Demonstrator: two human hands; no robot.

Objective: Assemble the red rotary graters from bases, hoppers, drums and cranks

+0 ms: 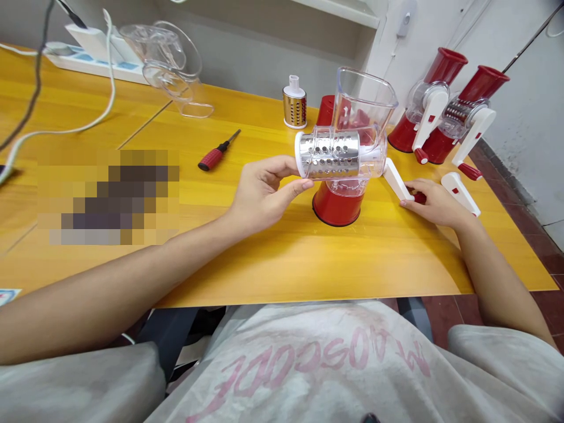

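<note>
A rotary grater [348, 147] with a red base [337, 205] and a clear hopper [363, 97] stands on the yellow table [273, 258]. Its steel drum [330, 154] sticks out to the left. My left hand [264, 191] pinches the drum's white left rim between thumb and fingers. My right hand [434, 202] is closed on the red knob of the white crank handle [396, 181] on the grater's right side.
Two assembled graters [440, 111] stand at the far right by the wall, and a loose white crank [460, 191] lies near my right hand. A spare drum [295, 104], a red screwdriver [217, 153], clear plastic housings [170, 59] and a power strip [94, 53] with cables lie further back.
</note>
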